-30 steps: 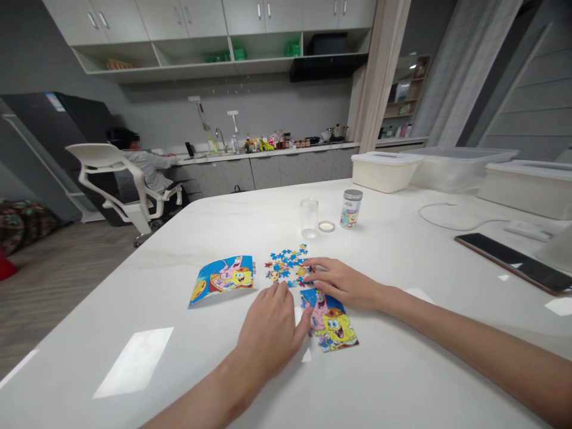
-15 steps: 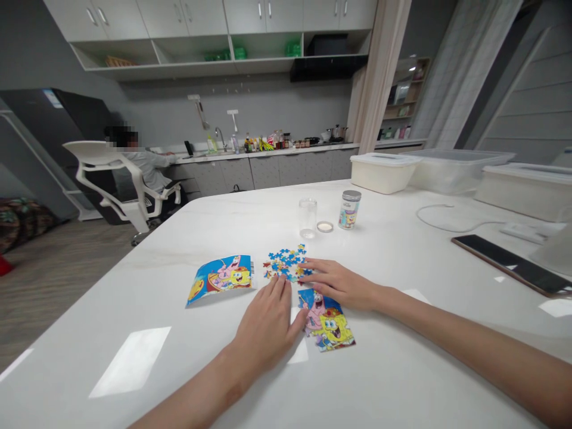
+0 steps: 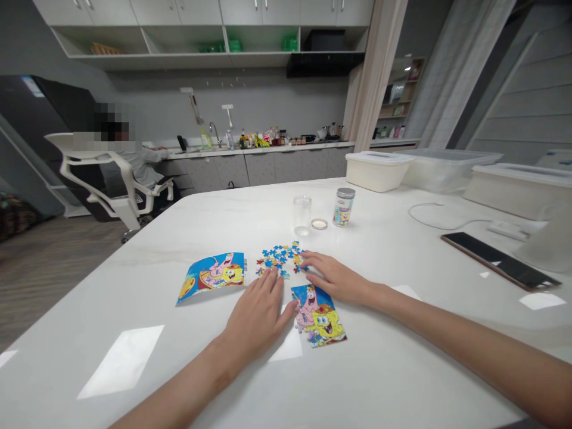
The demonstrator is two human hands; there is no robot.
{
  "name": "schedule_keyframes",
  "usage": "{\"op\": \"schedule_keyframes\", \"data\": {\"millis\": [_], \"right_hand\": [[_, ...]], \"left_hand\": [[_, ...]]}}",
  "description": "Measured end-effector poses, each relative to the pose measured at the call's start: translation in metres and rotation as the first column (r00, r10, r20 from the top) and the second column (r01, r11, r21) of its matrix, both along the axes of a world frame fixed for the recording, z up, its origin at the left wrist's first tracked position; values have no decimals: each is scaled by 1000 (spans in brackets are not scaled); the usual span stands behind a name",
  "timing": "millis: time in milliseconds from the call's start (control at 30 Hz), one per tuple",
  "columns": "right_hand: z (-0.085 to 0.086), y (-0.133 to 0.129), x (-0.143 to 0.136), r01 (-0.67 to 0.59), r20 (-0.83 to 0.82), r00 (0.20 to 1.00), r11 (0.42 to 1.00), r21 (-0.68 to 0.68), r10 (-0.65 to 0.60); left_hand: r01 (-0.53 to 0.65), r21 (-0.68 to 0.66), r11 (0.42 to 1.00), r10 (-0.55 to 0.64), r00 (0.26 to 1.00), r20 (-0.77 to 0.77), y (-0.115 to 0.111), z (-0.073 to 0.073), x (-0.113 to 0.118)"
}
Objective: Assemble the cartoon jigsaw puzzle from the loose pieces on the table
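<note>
My left hand point(image 3: 255, 308) lies flat and open on the white table, its fingertips at the near edge of a heap of loose jigsaw pieces point(image 3: 277, 255). Its thumb reaches the left side of a joined cartoon puzzle section point(image 3: 325, 325), which has a pink starfish and a yellow sponge figure. My right hand point(image 3: 336, 277) is open, fingers spread, with the fingertips at the right side of the heap. Part of it covers the section's top right corner. Left of the heap, a curled picture card point(image 3: 214, 275) shows the same cartoon.
Behind the heap stand a clear jar point(image 3: 302, 215), its loose lid point(image 3: 319, 224) and a closed cartoon-labelled jar point(image 3: 344, 207). A phone point(image 3: 498, 260), a cable point(image 3: 429, 221) and plastic boxes point(image 3: 378, 173) are to the right. A person point(image 3: 140, 164) sits at the kitchen counter.
The view has shifted slightly, so everything sits a little further left. My right fingers have moved a bit away from the joined section, uncovering more of its top edge. The left hand stays by the heap.
</note>
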State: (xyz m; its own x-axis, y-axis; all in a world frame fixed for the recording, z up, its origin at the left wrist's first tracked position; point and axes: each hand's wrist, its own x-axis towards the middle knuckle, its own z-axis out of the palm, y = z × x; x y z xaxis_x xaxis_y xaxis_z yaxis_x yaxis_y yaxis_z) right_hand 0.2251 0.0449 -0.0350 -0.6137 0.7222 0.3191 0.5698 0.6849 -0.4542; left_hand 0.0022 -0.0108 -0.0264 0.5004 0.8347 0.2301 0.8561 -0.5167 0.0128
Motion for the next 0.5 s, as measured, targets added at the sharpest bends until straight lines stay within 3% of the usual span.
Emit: {"op": "schedule_keyframes", "data": {"millis": [200,500], "right_hand": [[-1,2,0,146,-10,989,988,-44,-147],[-7,10,2,108,-3,994,994,-22,-108]], "left_hand": [[-114,10,993,114,993,-13,5,-4,-3],[-85,-29,996,84,996,-39,3,9,0]]}}
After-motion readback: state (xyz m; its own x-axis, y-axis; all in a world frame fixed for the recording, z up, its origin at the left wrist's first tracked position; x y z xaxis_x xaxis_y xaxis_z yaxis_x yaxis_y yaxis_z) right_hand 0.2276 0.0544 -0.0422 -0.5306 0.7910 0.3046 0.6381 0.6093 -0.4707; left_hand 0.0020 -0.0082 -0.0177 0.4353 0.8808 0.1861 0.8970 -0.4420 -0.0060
